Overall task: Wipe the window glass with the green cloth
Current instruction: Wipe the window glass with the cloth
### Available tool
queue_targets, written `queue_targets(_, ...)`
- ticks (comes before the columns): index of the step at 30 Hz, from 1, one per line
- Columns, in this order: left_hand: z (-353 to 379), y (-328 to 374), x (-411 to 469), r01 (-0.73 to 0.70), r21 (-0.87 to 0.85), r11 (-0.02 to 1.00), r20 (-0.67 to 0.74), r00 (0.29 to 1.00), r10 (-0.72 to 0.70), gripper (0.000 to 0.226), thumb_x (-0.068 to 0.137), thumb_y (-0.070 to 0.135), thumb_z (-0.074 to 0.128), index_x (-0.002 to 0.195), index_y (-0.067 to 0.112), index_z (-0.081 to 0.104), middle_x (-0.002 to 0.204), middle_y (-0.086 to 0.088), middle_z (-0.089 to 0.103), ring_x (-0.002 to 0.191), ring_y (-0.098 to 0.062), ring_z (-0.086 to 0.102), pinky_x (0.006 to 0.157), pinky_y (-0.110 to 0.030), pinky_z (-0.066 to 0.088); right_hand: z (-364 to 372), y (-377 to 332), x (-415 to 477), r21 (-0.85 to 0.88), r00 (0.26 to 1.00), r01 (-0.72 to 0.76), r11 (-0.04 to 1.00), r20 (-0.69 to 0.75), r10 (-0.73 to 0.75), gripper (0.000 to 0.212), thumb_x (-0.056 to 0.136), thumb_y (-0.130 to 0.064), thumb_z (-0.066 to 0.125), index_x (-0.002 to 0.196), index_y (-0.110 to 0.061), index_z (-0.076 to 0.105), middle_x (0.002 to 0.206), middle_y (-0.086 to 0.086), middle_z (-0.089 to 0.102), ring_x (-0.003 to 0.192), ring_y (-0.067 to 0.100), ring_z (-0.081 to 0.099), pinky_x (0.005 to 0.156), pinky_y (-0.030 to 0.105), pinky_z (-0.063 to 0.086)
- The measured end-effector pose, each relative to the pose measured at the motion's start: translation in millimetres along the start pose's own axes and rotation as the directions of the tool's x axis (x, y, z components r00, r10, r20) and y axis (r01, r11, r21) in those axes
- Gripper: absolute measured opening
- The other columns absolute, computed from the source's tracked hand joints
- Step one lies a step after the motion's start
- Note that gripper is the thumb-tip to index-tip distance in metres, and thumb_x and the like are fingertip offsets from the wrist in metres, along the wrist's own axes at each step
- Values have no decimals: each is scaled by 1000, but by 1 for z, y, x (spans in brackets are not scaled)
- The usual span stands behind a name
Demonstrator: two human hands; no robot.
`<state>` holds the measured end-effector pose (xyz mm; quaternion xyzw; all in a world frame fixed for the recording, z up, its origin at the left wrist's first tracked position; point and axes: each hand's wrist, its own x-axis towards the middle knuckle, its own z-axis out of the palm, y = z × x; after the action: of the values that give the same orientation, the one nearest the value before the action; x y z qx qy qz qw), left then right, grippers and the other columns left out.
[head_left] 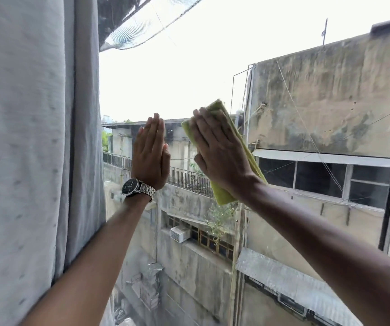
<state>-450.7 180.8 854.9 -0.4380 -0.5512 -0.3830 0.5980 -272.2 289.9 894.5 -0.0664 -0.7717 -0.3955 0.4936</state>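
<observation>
The right hand (217,151) lies flat with its fingers out straight, pressing the folded green cloth (224,191) against the window glass (177,78) near the middle of the pane. The left hand (150,154) is open and flat too, holding nothing, just beside the cloth, with a watch (133,187) on its wrist. A grey curtain (36,137) hangs on the left.
</observation>
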Motion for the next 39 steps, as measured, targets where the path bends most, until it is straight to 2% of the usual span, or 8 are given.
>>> queue_targets(4,1,-6,-1,-6,10,1000,5,1000,6,56,102,17,33,154,-2,30,164,-20,31,156,-27,23,126,-52,29,19,-33,-52,47,995,91,995,42,-93,65,100,-27,40,157,-1,25,164,21,31,153,34,27,129,48,21)
queue_targets(9,0,-2,1,5,-6,1000,9,1000,-5,56,101,18,31,153,-5,32,162,-22,32,155,-31,26,123,-56,31,20,-1,-103,61,974,212,975,65,-216,65,101,-30,41,158,-2,26,165,18,31,154,30,28,128,47,24)
queue_targets(15,2,-3,-1,-11,-7,1000,0,1000,11,57,102,21,31,153,-4,31,163,-22,30,156,-29,24,127,-51,27,4,13,-16,55,999,28,998,-24,-26,59,104,-29,40,155,0,34,160,21,39,150,34,35,126,49,29)
queue_targets(18,3,-2,0,-9,-2,1000,0,1000,9,57,101,21,32,153,-4,30,164,-21,30,156,-28,24,128,-50,25,4,-3,-9,81,997,-47,996,-60,52,61,99,-25,46,152,2,37,157,23,42,149,35,37,126,49,30)
queue_targets(25,0,-1,0,-2,7,1000,20,1000,1,58,101,21,32,153,-4,30,164,-22,30,156,-29,24,127,-52,26,5,-14,-98,87,992,112,990,53,-117,67,91,-25,53,152,0,39,158,20,43,147,32,41,124,48,33)
queue_targets(28,1,-3,-1,-7,9,1000,2,1000,7,57,102,21,31,154,-3,29,164,-21,29,157,-27,22,126,-52,27,0,-9,-74,76,997,58,995,42,-61,65,92,-28,55,149,0,44,155,20,48,144,33,45,124,48,34)
queue_targets(34,3,-7,-2,-24,16,1000,-24,999,25,58,103,26,30,154,-1,30,164,-20,30,156,-26,24,128,-48,26,-9,-14,22,72,996,-92,993,9,92,59,99,-27,33,151,1,39,158,21,42,149,34,38,126,49,29)
queue_targets(39,3,-7,0,-32,16,999,-24,999,33,58,103,25,34,154,-3,31,163,-21,31,155,-30,26,129,-46,25,3,-17,-63,121,995,-100,988,17,98,65,94,-24,46,153,0,37,160,20,39,150,34,34,129,47,23)
